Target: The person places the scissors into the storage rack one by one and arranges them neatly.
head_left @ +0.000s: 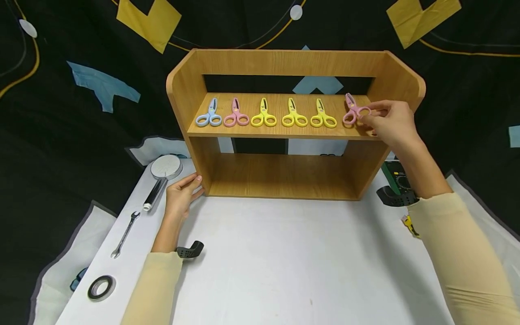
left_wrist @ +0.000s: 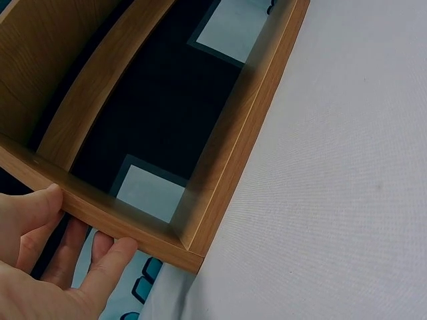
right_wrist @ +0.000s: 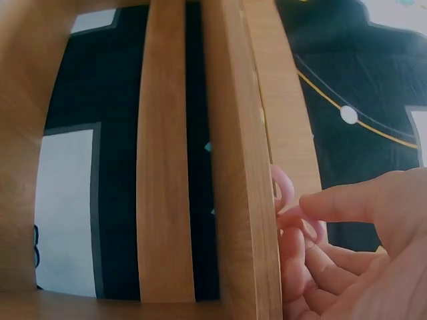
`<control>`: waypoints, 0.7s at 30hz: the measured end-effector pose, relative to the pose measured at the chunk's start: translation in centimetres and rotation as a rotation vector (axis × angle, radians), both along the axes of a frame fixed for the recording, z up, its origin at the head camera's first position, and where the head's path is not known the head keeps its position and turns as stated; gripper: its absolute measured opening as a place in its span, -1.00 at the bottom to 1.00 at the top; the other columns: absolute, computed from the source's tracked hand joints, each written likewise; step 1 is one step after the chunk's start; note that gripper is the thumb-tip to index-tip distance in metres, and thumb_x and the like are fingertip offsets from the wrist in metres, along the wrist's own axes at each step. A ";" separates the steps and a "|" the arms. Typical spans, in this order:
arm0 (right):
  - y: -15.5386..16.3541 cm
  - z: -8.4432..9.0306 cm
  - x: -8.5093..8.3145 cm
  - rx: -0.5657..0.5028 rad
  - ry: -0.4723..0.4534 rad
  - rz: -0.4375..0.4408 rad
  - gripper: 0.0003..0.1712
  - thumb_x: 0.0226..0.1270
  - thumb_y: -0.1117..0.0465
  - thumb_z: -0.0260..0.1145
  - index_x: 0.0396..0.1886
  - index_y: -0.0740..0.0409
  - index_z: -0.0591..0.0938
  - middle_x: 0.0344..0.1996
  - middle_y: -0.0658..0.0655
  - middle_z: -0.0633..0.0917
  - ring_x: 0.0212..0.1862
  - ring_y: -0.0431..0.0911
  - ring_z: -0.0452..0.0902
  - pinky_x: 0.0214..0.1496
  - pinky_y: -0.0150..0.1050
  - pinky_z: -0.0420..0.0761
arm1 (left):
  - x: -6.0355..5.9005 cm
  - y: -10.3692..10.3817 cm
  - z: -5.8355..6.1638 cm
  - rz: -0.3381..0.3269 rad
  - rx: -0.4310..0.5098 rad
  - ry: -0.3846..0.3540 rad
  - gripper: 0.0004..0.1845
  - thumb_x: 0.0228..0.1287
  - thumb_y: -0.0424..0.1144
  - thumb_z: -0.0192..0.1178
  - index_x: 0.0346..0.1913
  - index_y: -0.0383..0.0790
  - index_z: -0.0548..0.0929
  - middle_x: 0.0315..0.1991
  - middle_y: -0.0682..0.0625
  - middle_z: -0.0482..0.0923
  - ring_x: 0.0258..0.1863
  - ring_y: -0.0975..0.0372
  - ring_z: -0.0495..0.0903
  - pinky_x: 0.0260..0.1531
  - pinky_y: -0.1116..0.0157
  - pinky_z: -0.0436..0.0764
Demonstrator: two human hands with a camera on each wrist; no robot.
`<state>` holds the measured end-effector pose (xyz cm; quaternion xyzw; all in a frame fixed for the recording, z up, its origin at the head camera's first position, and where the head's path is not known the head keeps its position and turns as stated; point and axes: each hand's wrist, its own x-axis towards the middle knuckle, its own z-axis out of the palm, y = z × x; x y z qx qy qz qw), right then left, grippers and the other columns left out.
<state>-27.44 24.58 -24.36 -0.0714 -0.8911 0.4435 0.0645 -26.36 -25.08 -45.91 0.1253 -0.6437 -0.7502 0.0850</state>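
Observation:
My right hand [head_left: 392, 122] pinches one handle loop of the pink scissors [head_left: 351, 110] at the right end of the upper shelf [head_left: 243, 132]. These scissors tilt, blades pointing back and left. To their left lie blue scissors [head_left: 211, 113], another pair of pink scissors [head_left: 236, 113] and several yellow scissors [head_left: 263, 113], in a row with blades to the back. In the right wrist view, thumb and fingers meet at the pink loop [right_wrist: 285, 187] beside the shelf edge. My left hand [head_left: 181, 198] touches the lower left side panel of the wooden rack [left_wrist: 100, 213], thumb and fingertips at its front edge.
A silver disc with a black handle [head_left: 166, 167], a wrench [head_left: 126, 234] and a roll of black tape [head_left: 101, 288] lie along the white table's left side. At the right, behind my forearm, are a green-edged black device [head_left: 400, 176] and a small yellow object [head_left: 410, 225].

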 end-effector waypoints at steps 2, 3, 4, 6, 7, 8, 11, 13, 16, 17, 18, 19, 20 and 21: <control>0.0 -0.1 -0.3 0.029 -0.019 -0.008 -0.34 0.55 -0.08 0.24 0.51 0.10 0.44 -0.10 0.00 0.58 -0.10 -0.15 0.53 -0.27 -0.48 0.58 | 0.0 0.0 -0.1 -0.002 0.004 -0.004 -0.46 0.36 -0.26 0.39 0.33 -0.41 0.57 -0.09 0.13 0.69 0.00 0.29 0.68 0.21 0.08 0.69; 0.0 -0.1 -0.4 0.045 -0.023 -0.011 -0.34 0.56 -0.09 0.23 0.51 0.11 0.43 -0.07 0.03 0.58 -0.07 -0.12 0.52 -0.25 -0.45 0.57 | 0.0 0.1 -0.1 -0.004 0.003 -0.004 -0.46 0.36 -0.26 0.39 0.33 -0.41 0.57 -0.09 0.12 0.70 0.01 0.29 0.68 0.21 0.08 0.69; -0.1 -0.2 -0.5 0.064 -0.023 -0.014 -0.34 0.56 -0.09 0.22 0.50 0.12 0.44 -0.02 0.07 0.58 -0.04 -0.09 0.50 -0.22 -0.41 0.57 | 0.0 0.1 -0.1 -0.007 0.003 -0.004 -0.46 0.37 -0.26 0.39 0.33 -0.41 0.56 -0.08 0.11 0.69 0.02 0.28 0.68 0.22 0.07 0.68; 0.0 -0.2 -0.4 0.107 -0.022 -0.012 -0.33 0.57 -0.09 0.20 0.50 0.16 0.43 0.10 0.17 0.55 0.05 -0.02 0.45 -0.13 -0.34 0.59 | 0.0 0.2 -0.1 -0.007 0.001 -0.003 -0.47 0.38 -0.27 0.38 0.33 -0.41 0.57 -0.06 0.09 0.69 0.03 0.27 0.67 0.22 0.06 0.68; 0.0 -0.3 -0.4 0.132 -0.019 -0.006 -0.33 0.57 -0.09 0.19 0.49 0.17 0.44 0.15 0.22 0.53 0.08 0.02 0.43 -0.09 -0.30 0.60 | 0.1 0.2 0.0 -0.005 0.002 -0.002 -0.47 0.37 -0.27 0.38 0.33 -0.42 0.57 -0.05 0.08 0.68 0.02 0.28 0.68 0.23 0.05 0.68; 0.0 -0.4 -0.4 0.157 -0.015 0.000 -0.33 0.57 -0.10 0.19 0.48 0.19 0.44 0.19 0.27 0.51 0.11 0.07 0.40 -0.06 -0.25 0.60 | 0.1 0.2 0.0 -0.006 0.000 0.000 -0.47 0.38 -0.28 0.38 0.33 -0.42 0.56 -0.04 0.07 0.68 0.02 0.28 0.67 0.24 0.04 0.67; 0.1 -0.8 -0.3 0.210 0.004 0.027 -0.35 0.57 -0.08 0.19 0.43 0.25 0.48 0.22 0.35 0.49 0.15 0.15 0.35 -0.02 -0.14 0.60 | 0.0 0.2 0.1 -0.003 -0.007 0.001 -0.47 0.38 -0.27 0.37 0.33 -0.42 0.56 -0.04 0.08 0.68 0.01 0.30 0.68 0.23 0.05 0.68; 0.0 -1.0 -0.2 0.236 0.017 0.041 -0.37 0.57 -0.06 0.19 0.40 0.27 0.50 0.19 0.36 0.51 0.13 0.17 0.37 -0.05 -0.12 0.61 | 0.0 0.2 0.2 0.001 -0.004 0.001 -0.47 0.37 -0.27 0.38 0.33 -0.42 0.56 -0.05 0.09 0.68 -0.01 0.30 0.68 0.22 0.05 0.68; -0.2 -1.3 -0.1 0.249 0.043 0.041 -0.37 0.57 -0.05 0.20 0.41 0.29 0.49 0.18 0.38 0.53 0.13 0.19 0.38 -0.05 -0.09 0.63 | -0.1 0.1 0.1 0.005 -0.009 0.003 -0.47 0.37 -0.27 0.38 0.32 -0.42 0.57 -0.07 0.10 0.68 -0.02 0.30 0.69 0.21 0.06 0.69; -0.2 -1.3 0.0 0.253 0.053 0.039 -0.36 0.57 -0.05 0.19 0.42 0.29 0.48 0.19 0.39 0.53 0.14 0.20 0.38 -0.05 -0.09 0.63 | -0.1 0.1 0.1 0.007 -0.008 0.004 -0.48 0.38 -0.28 0.38 0.32 -0.42 0.58 -0.08 0.10 0.68 -0.03 0.30 0.69 0.20 0.06 0.69; -0.2 -1.4 0.1 0.258 0.065 0.036 -0.34 0.57 -0.06 0.19 0.43 0.29 0.47 0.20 0.39 0.53 0.16 0.21 0.38 -0.06 -0.09 0.63 | -0.2 0.1 0.0 0.005 -0.006 0.005 -0.49 0.38 -0.28 0.38 0.31 -0.42 0.58 -0.08 0.10 0.68 -0.03 0.29 0.69 0.20 0.06 0.69; -0.2 -1.5 0.2 0.258 0.080 0.032 -0.33 0.56 -0.08 0.19 0.44 0.29 0.46 0.22 0.40 0.53 0.18 0.22 0.38 -0.07 -0.10 0.62 | -0.2 0.1 0.0 0.005 -0.011 0.007 -0.49 0.38 -0.28 0.37 0.31 -0.42 0.58 -0.09 0.11 0.68 -0.03 0.29 0.69 0.20 0.06 0.70; -0.2 -1.6 0.5 0.256 0.101 0.026 -0.32 0.55 -0.09 0.20 0.44 0.28 0.46 0.22 0.39 0.54 0.19 0.22 0.38 -0.09 -0.12 0.60 | -0.2 0.1 0.1 0.003 -0.014 0.008 -0.49 0.38 -0.28 0.38 0.31 -0.42 0.58 -0.09 0.11 0.68 -0.03 0.30 0.69 0.20 0.06 0.70; -0.2 -1.8 0.8 0.253 0.129 0.021 -0.31 0.55 -0.10 0.21 0.44 0.27 0.47 0.21 0.38 0.55 0.18 0.21 0.40 -0.12 -0.16 0.58 | -0.2 0.2 0.1 0.003 -0.013 0.009 -0.49 0.37 -0.28 0.38 0.30 -0.43 0.59 -0.09 0.11 0.68 -0.03 0.30 0.69 0.19 0.07 0.70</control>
